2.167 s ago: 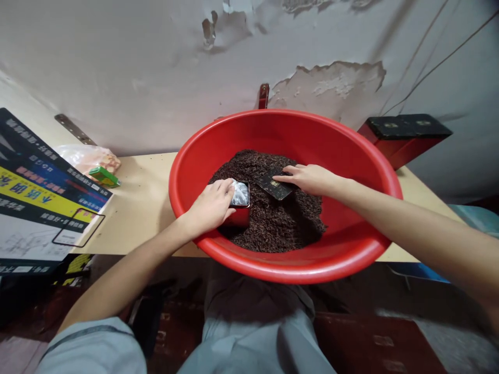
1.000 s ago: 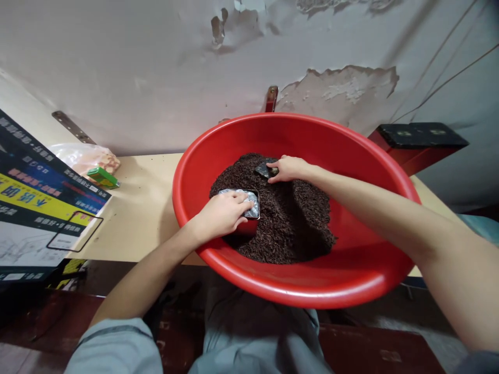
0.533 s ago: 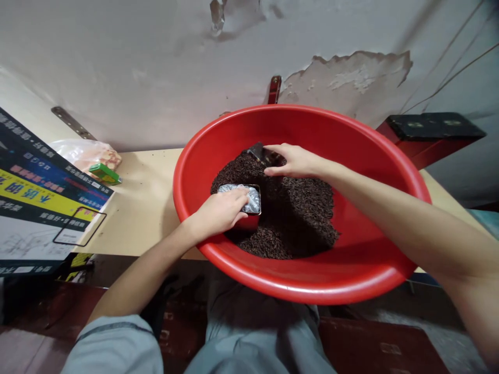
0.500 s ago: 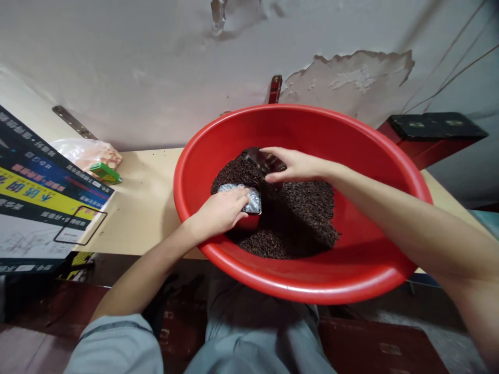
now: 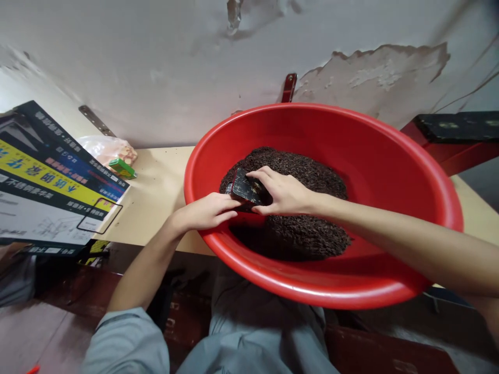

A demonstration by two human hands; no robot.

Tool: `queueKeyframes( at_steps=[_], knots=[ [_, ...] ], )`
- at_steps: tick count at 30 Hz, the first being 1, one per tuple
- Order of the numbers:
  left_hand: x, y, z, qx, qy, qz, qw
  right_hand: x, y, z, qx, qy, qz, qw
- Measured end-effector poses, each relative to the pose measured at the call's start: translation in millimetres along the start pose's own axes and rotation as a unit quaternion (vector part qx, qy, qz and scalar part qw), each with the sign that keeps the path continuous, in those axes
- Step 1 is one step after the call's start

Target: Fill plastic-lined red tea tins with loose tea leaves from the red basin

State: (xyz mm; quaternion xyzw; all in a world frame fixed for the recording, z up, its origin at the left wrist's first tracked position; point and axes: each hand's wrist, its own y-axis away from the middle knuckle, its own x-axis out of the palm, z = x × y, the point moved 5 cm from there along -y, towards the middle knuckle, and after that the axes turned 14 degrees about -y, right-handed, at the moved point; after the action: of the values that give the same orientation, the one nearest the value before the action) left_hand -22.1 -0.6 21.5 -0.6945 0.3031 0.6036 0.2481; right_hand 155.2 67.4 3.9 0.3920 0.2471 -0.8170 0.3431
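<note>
Clearly, the weak point is the black lid (image 5: 246, 188), which could be slipping or catching a finger, because it is sitting at a tilt in the right hand (image 5: 286, 193) while the left hand (image 5: 206, 210) is crowding its near edge. A knock from there could also be scattering the dark flakes (image 5: 312, 234).

As for the grip, the right hand is curving about half open around the lid, fingers pressing its far side and thumb bracing its near side. The left hand is holding its fingers nearly straight, their tips meeting the lid's near left corner (whether they are gripping anything beneath, I cannot tell). Some shiny plastic (image 5: 228, 188) is showing just beside the left edge.

Both hands are working inside the red basin (image 5: 331, 296), the lid at the left end of the heap. Further out, the basin is resting on a pale table (image 5: 159, 176). Leftward, a green packet (image 5: 122, 169) is lying beside a plastic bag (image 5: 103, 148), behind a printed carton (image 5: 58, 192); rightward, black-topped red boxes (image 5: 448, 127) are standing beyond the rim.
</note>
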Motion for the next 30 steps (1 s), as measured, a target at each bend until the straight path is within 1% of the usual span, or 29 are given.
queueKeyframes(
  at_steps=[3,5,8,10,12,13,14,15,17,19,21,24,30],
  knots=[
    [4.8,-0.2,-0.5,0.001,-0.008,0.025,1.0,7.6,-2.8,5.3,0.01,0.01,-0.023,1.0],
    [4.7,2.4,-1.3,-0.002,-0.007,0.043,0.999,12.3,-4.1,8.4,0.019,0.025,-0.029,0.999],
    [-6.7,16.5,3.2,-0.021,0.045,0.035,0.998,18.3,-4.8,12.4,0.019,0.056,-0.019,0.998],
    [-17.1,27.9,13.3,-0.075,0.073,0.012,0.994,21.5,-5.3,14.2,0.013,0.079,-0.008,0.997],
    [-25.8,34.4,26.6,-0.158,0.056,-0.027,0.985,24.0,-5.9,15.7,0.007,0.103,0.002,0.995],
    [-28.3,34.6,32.3,-0.196,0.04,-0.048,0.979,25.0,-6.3,16.4,0.006,0.113,0.005,0.994],
    [-28.7,32.1,36.2,-0.22,0.027,-0.062,0.973,25.7,-6.6,17.1,0.005,0.122,0.007,0.992],
    [-27.1,27.1,38.5,-0.227,0.021,-0.067,0.971,26.1,-6.8,17.8,0.005,0.129,0.008,0.992],
    [-19.8,12.9,39.9,-0.207,0.02,-0.054,0.977,26.6,-6.9,19.4,0.005,0.143,0.01,0.99],
    [-11.5,-0.2,40.9,-0.172,0.013,-0.024,0.985,26.8,-6.9,20.9,0.002,0.156,0.014,0.988],
    [-5.9,-7.3,44.4,-0.153,-0.003,0.003,0.988,26.9,-7.1,22.0,-0.001,0.165,0.019,0.986],
    [-2.3,-8.4,51.2,-0.141,-0.016,0.032,0.989,26.8,-7.9,22.8,-0.005,0.17,0.024,0.985],
    [4.5,-5.9,59.7,-0.124,0.001,0.045,0.991,24.5,-10.1,22.0,0.002,0.154,0.021,0.988]
  ],
)
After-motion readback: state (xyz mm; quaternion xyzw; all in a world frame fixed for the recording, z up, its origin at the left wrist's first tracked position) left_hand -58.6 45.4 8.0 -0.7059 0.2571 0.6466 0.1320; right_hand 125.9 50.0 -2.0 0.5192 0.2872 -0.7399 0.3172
